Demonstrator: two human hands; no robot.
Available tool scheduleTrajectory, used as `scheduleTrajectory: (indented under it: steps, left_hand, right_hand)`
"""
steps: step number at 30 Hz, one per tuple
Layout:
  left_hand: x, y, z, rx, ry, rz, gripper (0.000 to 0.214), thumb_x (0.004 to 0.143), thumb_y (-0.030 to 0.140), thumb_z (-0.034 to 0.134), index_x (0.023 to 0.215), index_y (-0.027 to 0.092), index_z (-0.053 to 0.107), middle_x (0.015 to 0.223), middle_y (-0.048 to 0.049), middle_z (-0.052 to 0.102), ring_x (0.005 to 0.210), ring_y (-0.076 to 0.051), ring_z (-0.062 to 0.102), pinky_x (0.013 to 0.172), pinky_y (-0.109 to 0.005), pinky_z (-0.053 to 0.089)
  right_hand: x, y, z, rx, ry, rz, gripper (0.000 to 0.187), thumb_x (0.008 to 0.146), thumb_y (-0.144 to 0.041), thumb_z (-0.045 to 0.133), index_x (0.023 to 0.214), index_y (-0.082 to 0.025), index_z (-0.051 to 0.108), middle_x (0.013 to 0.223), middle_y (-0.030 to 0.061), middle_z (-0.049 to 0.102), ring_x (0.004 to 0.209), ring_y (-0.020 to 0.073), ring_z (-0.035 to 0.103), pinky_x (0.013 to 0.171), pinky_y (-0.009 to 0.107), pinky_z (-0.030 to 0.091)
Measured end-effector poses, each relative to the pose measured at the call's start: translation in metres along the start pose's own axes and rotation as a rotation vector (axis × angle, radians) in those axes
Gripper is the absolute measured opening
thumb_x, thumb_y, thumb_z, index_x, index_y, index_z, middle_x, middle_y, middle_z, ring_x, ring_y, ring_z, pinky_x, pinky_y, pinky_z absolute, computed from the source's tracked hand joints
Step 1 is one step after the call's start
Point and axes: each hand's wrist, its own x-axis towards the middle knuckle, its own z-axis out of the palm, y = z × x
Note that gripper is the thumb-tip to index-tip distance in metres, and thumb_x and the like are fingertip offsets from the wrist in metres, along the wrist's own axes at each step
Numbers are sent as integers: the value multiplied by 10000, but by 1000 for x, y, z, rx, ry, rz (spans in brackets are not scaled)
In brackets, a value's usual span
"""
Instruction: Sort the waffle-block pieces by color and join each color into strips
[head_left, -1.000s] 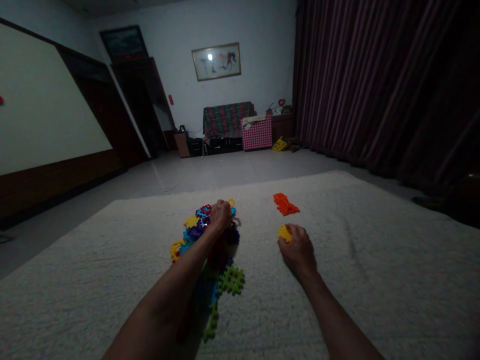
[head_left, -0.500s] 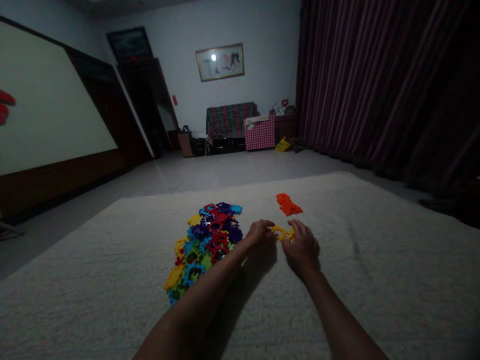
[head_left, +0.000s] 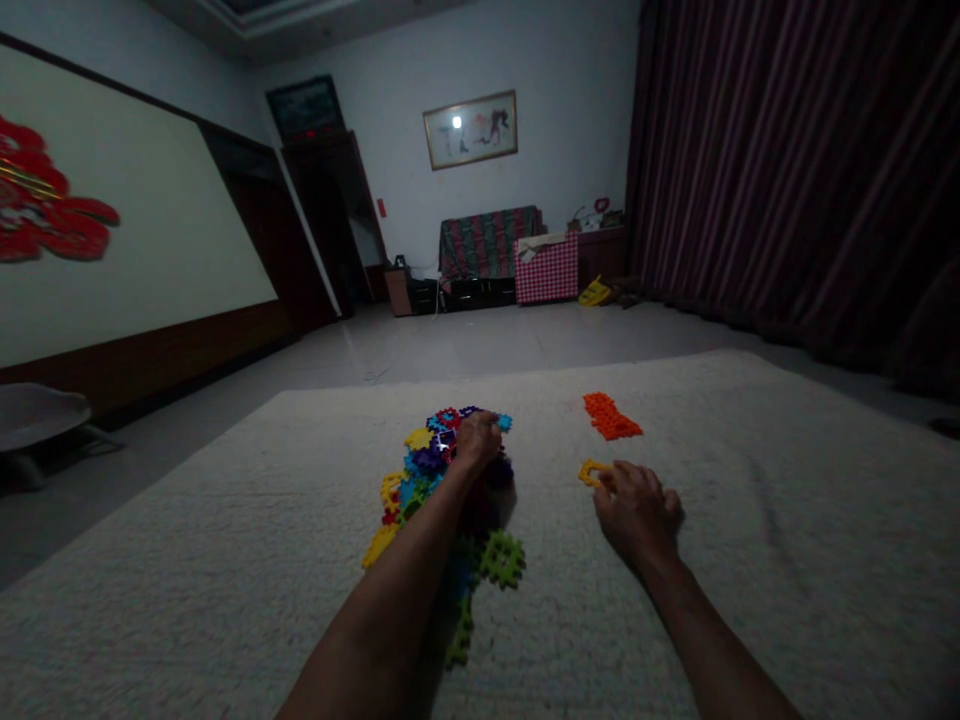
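Note:
A heap of colourful toothed plastic pieces (head_left: 411,490), gear-like in outline, lies left of centre on a pale mat. My left hand (head_left: 478,440) reaches onto the far part of this heap, its fingers bent downward; what they touch is hidden. To the right, my right hand (head_left: 639,508) rests low over the mat with its fingers closed on a yellow gear-shaped piece (head_left: 591,472), whose left part shows. Just beyond that hand lies a group of orange pieces (head_left: 611,416). A green toothed piece (head_left: 502,560) sits at the heap's near right side.
The pale mat (head_left: 247,520) covers the near floor, with grey tiles (head_left: 480,345) beyond it. Against the far wall stand a cloth-covered cabinet (head_left: 491,245) and a red checked cloth (head_left: 547,268). Dark curtains (head_left: 750,180) hang on the right.
My left hand has left the yellow pieces and moved left onto the heap. My right hand stays with the yellow piece. The view has turned left.

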Motion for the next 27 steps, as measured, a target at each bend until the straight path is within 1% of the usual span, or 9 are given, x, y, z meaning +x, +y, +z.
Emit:
scheduleTrajectory:
  steps: [3,6,10,13,15,18,22,24,27]
  left_hand:
    - [5,-25,-15,-116,85,-128,326,830,143,550,1066,207,767,1012,-51,778,941,-192,701,869,-266,512]
    - [4,-55,-35,-156,127,-223,316,859,185,530,1067,224,765,1029,-25,777,943,-174,703,858,-243,514]
    - [3,-99,-65,-104,117,-323,361,884,210,498,1165,203,725,1164,-51,741,1058,-178,685,911,-238,500]
    - [4,-126,-75,-91,105,-382,410,873,206,515,1251,162,669,1270,-90,690,1159,-193,646,974,-246,472]
    - [4,-139,-73,-88,79,-409,452,876,258,538,1304,140,625,1298,-117,670,1187,-210,633,986,-261,468]
    - [4,-148,-59,-89,45,-437,542,878,379,557,1362,137,567,1321,-148,648,1219,-252,612,994,-309,469]
    - [3,-152,-43,-27,13,-381,582,880,445,535,1399,181,522,1383,-143,602,1305,-268,538,1070,-357,407]
    - [2,-154,-39,-36,-5,-308,569,875,430,541,1390,189,526,1393,-136,593,1315,-265,524,1091,-364,386]
    - [3,-156,-37,-153,10,-247,586,829,377,615,1374,178,540,1377,-143,590,1278,-266,546,1078,-358,405]
  right_hand:
    - [3,-2,-1,86,39,-30,254,794,-214,512,1013,-204,640,1197,111,661,1135,277,566,937,480,392]
    - [0,-15,0,250,37,-119,295,803,-207,470,1052,-193,626,1168,111,666,1130,257,589,999,477,411]
    - [-10,-47,12,522,-85,-138,329,820,-250,451,1092,-185,625,1199,127,647,1117,242,611,946,421,506]
    - [-5,-73,26,630,-206,-66,383,804,-317,487,1133,-178,626,1233,140,633,1120,256,622,917,414,539]
    - [6,-90,35,631,-268,16,433,785,-375,521,1153,-171,624,1230,149,640,1068,275,649,894,434,549]
    - [20,-113,49,593,-323,92,485,788,-431,540,1192,-174,611,1247,150,641,1040,282,664,885,439,546]
    - [20,-134,61,521,-320,12,482,828,-445,524,1236,-196,585,1257,129,647,1143,277,621,1006,471,464]
    - [16,-136,65,493,-314,-46,482,839,-462,521,1239,-198,580,1259,128,647,1159,281,609,1036,498,429]
    - [13,-131,69,495,-317,-86,477,845,-478,515,1222,-194,586,1248,137,651,1144,284,613,1024,507,429]
